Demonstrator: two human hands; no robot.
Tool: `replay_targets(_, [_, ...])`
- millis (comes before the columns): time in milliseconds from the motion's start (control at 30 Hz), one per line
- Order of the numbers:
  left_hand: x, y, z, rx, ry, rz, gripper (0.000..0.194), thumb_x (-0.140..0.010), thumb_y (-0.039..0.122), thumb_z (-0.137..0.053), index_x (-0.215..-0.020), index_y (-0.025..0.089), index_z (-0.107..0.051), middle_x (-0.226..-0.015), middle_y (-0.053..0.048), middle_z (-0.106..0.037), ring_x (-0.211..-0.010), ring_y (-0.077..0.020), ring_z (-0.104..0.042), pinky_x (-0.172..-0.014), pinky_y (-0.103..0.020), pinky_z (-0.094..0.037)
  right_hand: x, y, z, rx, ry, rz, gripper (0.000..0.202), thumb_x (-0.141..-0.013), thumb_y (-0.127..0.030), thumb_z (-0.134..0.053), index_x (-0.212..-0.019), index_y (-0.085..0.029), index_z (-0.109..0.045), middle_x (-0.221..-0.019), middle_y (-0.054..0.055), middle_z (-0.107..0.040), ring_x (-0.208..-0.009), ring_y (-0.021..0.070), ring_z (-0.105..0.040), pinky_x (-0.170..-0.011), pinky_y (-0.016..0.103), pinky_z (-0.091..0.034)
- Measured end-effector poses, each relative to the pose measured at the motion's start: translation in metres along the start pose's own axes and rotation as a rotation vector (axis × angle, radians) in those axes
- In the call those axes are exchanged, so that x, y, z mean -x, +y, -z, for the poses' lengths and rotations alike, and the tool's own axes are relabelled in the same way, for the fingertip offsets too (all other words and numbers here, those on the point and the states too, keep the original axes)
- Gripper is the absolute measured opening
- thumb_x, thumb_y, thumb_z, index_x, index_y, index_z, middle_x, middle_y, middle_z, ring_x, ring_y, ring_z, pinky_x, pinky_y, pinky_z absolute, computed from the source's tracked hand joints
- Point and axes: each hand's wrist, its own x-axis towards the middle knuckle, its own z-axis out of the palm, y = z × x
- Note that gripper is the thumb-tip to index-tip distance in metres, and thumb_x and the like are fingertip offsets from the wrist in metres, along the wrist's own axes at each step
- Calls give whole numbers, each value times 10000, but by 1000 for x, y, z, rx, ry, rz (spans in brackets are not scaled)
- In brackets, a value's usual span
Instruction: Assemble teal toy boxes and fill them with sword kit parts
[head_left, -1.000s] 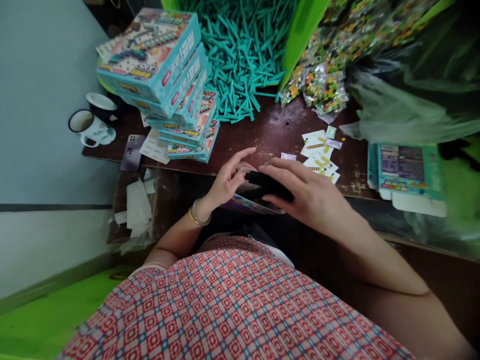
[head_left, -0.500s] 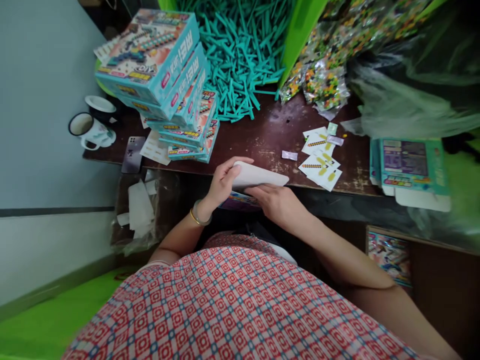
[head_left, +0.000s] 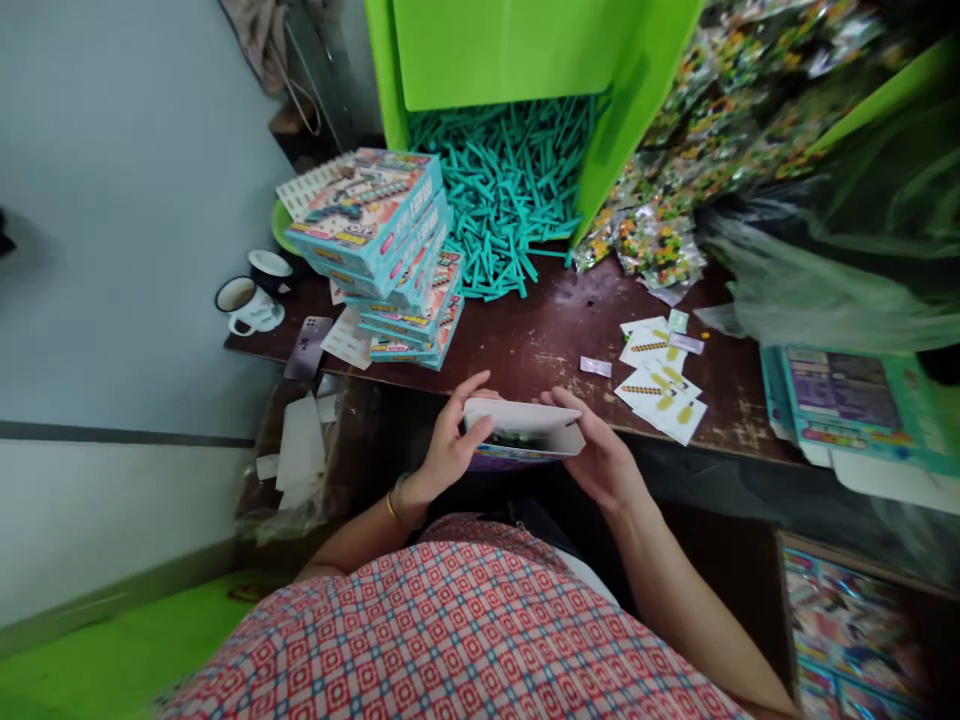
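Note:
A small printed cardboard box [head_left: 525, 447] is held between my two hands, just in front of the table's near edge. Its top end is open toward me, and some dark contents show inside, too dim to name. My left hand [head_left: 455, 440] grips the box's left end, thumb over the near wall. At the right end, my right hand [head_left: 601, 452] holds the box with fingers behind it; part of that grip is hidden.
Stacked blue toy boxes [head_left: 375, 230] stand left of a green bin of teal plastic pieces [head_left: 510, 190]. Instruction cards [head_left: 660, 390] and a lilac packet [head_left: 595, 367] lie on the table [head_left: 517, 345]. Flattened boxes [head_left: 847, 400], bagged parts [head_left: 660, 245], a phone [head_left: 307, 347] and mug [head_left: 251, 308] are around.
The white end flap that covered the box's top now stands raised, exposing the inside. My right hand has shifted from the front of the box to its right end. The camera view has tilted up.

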Motion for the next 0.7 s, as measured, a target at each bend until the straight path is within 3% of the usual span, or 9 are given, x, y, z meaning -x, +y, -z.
replay_targets(100, [-3, -3, 7, 14, -37, 87, 594, -964, 444, -673, -1493, 208, -540, -1249, -107, -743, -1108, -267, -695, -1021, -409, -527, -2, -13, 4, 89, -150, 41, 618, -824, -641, -803, -1369, -369, -695, -1462, 43, -685, -1373, 298, -637, -1185, 502, -497])
replay_targets(233, [-15, -4, 11, 42, -51, 164, 567, -901, 317, -665, -1453, 212, -598, -1337, -93, -723, -1105, -263, -684, -1003, -390, -525, -17, -31, 10, 587, -251, 222, 518, -895, -536, -783, -1353, -299, -730, -1353, 77, -747, -1225, 287, -721, -1076, 458, -578])
replay_targets(367, [-27, -6, 4, 59, -118, 164, 531, -847, 242, -623, -1375, 212, -669, -1316, -79, -741, -1128, -258, -684, -1012, -369, -520, -35, -41, 14, 1102, -209, 582, 325, -1034, -344, -601, -1297, -262, -772, -1222, 94, -794, -1069, 254, -767, -935, 402, -629])
replay_targets(500, [-38, -15, -2, 111, -83, 175, 514, -834, 237, -584, -1337, 194, -681, -1224, -78, -773, -1049, -248, -708, -978, -373, -538, -38, -41, 14, 1363, -196, 945, 362, -1046, -231, -572, -1353, -316, -744, -1248, 84, -786, -1054, 223, -764, -954, 362, -605])
replay_targets(600, [-41, -21, -5, 71, -101, 152, 530, -839, 250, -591, -1361, 207, -672, -1216, -67, -773, -914, -224, -705, -898, -368, -553, -36, -42, 12, 1390, -170, 941, 396, -1041, -256, -605, -1424, -285, -699, -1107, 74, -821, -927, 198, -774, -881, 320, -610])
replay_targets(700, [-42, -23, -9, 34, -145, 128, 486, -870, 266, -581, -1342, 224, -688, -1131, -56, -783, -875, -220, -700, -880, -377, -552, -39, -47, 9, 1434, -260, 854, 388, -1050, -238, -564, -1404, -300, -712, -1088, 50, -830, -903, 189, -774, -852, 331, -615])
